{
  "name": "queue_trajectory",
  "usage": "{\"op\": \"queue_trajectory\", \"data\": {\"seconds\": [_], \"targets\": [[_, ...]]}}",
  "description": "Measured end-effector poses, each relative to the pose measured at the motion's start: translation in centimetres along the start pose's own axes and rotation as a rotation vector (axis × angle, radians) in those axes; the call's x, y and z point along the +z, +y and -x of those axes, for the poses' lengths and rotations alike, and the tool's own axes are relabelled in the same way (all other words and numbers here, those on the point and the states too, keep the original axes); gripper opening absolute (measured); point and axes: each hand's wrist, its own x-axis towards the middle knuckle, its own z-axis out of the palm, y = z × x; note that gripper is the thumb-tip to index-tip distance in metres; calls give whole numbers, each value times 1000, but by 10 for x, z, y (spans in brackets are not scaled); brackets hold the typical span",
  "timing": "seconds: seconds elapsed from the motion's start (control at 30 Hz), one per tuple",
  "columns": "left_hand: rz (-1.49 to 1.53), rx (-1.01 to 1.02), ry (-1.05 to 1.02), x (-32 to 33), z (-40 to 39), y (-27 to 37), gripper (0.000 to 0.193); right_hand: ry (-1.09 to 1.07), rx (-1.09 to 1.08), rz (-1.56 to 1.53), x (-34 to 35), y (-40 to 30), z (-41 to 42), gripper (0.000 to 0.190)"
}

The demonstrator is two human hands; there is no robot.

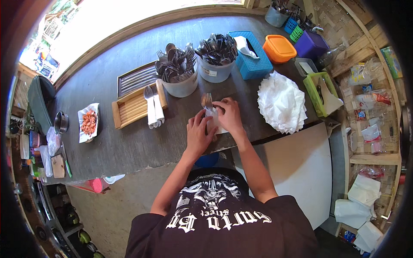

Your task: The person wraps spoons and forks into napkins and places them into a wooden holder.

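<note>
A spoon [204,100] and a fork [209,97] lie side by side near the table's front edge, their heads pointing away from me. A white paper napkin [222,130] lies around and under their handles, partly hidden by my fingers. My left hand [200,133] holds the napkin's left side, with fingers and thumb bent around it. From the right, my right hand [229,116] grips the napkin just below the fork's head. To the left, spoon-and-fork sets wrapped in white napkins [156,111] rest across the front edge of a bamboo tray [132,111].
Two tubs packed with cutlery, the left tub [182,85] and right tub [216,72], stand behind my hands. A napkin pile [282,101], blue tissue box [255,64], orange container [280,48] and green basket [317,93] are right. Chopped food in a paper-lined dish [88,123] sits left.
</note>
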Motion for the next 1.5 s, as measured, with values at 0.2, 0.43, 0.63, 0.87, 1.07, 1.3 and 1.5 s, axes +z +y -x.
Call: {"op": "queue_trajectory", "data": {"seconds": [0.2, 0.43, 0.63, 0.87, 1.07, 1.3, 1.5], "targets": [[-19, 22, 35, 3, 2, -2, 44, 58, 146, 32, -44, -3, 36, 23], [-71, 47, 9, -1, 0, 1, 36, 40, 285, 160, -60, -12, 74, 14], [-115, 46, -5, -4, -2, -1, 29, 6, 321, -24, -55, -14, 71, 14], [-159, 6, -58, -6, -3, 3, 29, 34, 514, -439, -33, -18, 66, 31], [-183, 19, -57, -7, -3, 1, 24, -39, 525, -265, -32, -38, 64, 33], [-162, -2, -142, -14, -3, 1, 32, 65, 501, -306, -16, -42, 69, 28], [-57, -10, -74, -13, -5, 1, 28, 99, 471, -353, -9, -48, 74, 26]]}}
